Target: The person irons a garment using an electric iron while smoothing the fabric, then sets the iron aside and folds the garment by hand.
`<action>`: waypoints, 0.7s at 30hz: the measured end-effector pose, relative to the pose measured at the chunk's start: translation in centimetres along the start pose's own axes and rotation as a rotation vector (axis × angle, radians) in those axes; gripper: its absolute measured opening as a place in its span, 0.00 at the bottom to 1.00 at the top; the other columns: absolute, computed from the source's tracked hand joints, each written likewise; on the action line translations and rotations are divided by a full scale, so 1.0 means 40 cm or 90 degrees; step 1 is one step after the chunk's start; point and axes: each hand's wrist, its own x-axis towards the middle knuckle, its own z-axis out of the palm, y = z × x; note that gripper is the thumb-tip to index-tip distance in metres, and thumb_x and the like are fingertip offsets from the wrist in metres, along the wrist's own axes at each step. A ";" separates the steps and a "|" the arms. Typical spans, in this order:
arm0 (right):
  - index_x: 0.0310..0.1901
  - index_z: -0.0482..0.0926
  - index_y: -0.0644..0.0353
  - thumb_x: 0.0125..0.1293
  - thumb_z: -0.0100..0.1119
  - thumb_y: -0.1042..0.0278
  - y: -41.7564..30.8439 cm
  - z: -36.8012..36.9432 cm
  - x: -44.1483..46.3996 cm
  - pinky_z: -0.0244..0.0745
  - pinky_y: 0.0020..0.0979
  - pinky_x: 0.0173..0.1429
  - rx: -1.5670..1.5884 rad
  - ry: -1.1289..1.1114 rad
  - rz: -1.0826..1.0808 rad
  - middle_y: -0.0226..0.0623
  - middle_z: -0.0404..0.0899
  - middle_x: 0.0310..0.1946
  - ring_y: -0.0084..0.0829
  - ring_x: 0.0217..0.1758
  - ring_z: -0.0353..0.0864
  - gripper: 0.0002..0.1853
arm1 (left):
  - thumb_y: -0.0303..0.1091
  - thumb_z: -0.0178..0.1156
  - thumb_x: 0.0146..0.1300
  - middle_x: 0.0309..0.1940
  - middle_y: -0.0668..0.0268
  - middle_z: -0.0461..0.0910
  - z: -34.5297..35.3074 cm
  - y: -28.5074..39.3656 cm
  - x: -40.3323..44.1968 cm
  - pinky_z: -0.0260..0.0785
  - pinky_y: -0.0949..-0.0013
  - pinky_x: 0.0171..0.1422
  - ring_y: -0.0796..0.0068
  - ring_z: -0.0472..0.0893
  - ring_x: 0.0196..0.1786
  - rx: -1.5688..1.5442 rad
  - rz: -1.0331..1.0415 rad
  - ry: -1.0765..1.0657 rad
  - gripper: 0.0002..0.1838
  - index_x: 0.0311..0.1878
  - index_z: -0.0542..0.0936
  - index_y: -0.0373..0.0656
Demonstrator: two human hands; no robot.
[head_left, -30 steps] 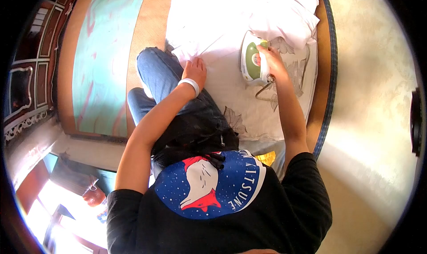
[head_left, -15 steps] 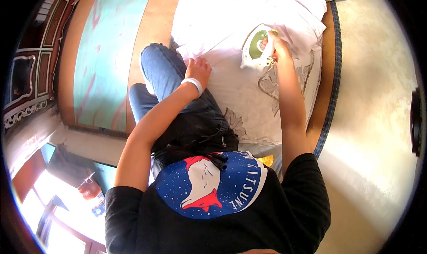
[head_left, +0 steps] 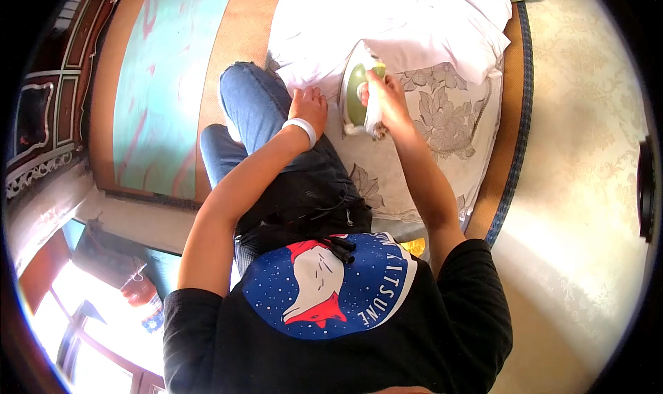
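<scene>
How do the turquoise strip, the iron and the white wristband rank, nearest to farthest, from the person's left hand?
1. White wristband: around the wrist of the left hand.
2. Iron: to the right, in the right hand.
3. Turquoise strip: off to the left, past the knees.

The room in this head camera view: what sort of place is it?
Probably a room in a home: a low padded surface with a flowered cover, a dark ornate cabinet and patterned wallpaper.
</scene>
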 end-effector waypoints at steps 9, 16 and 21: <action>0.39 0.69 0.66 0.64 0.57 0.58 0.044 0.021 -0.160 0.68 0.24 0.25 -0.317 -0.135 0.023 0.33 0.74 0.22 0.21 0.21 0.72 0.17 | 0.35 0.44 0.63 0.63 0.56 0.65 0.001 0.001 0.004 0.57 0.55 0.64 0.62 0.65 0.65 0.003 0.000 -0.031 0.26 0.63 0.65 0.36; 0.41 0.70 0.66 0.64 0.57 0.57 0.002 -0.010 -0.142 0.68 0.23 0.26 -0.325 -0.080 0.010 0.32 0.74 0.24 0.20 0.23 0.72 0.18 | 0.35 0.46 0.61 0.63 0.56 0.65 0.002 -0.006 -0.006 0.58 0.58 0.62 0.62 0.66 0.64 -0.007 0.006 0.007 0.25 0.61 0.67 0.35; 0.39 0.71 0.67 0.62 0.58 0.54 -0.039 -0.051 -0.094 0.72 0.24 0.26 -0.343 0.010 0.024 0.33 0.76 0.22 0.22 0.22 0.76 0.20 | 0.34 0.45 0.62 0.64 0.56 0.64 0.003 -0.007 -0.002 0.58 0.58 0.61 0.63 0.65 0.65 -0.012 0.006 -0.015 0.25 0.62 0.66 0.35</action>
